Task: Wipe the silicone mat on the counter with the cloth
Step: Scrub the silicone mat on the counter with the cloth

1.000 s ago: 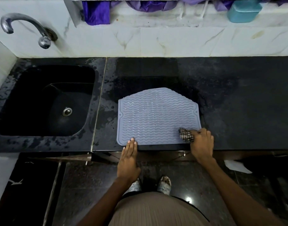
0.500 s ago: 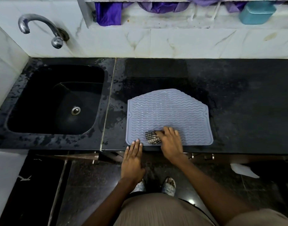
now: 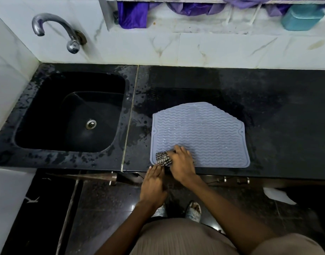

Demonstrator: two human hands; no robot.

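Observation:
A grey-blue silicone mat [image 3: 204, 133] with a wavy ribbed surface lies flat on the black counter [image 3: 277, 111], its near edge along the counter's front. My right hand [image 3: 182, 162] grips a bunched black-and-white checked cloth [image 3: 163, 158] and presses it on the mat's near left corner. My left hand [image 3: 153, 183] lies with straight fingers at the counter's front edge, its fingertips touching that same corner just below the cloth.
A black sink [image 3: 71, 115] with a steel drain is set into the counter left of the mat, under a chrome tap [image 3: 66, 32]. Wet patches mark the counter around the mat. A teal container [image 3: 303, 17] and purple cloths [image 3: 132, 13] sit on the ledge behind.
My right hand has swept the cloth leftward along the mat's near edge, from the right corner to the left corner. My left hand has stayed at the left corner.

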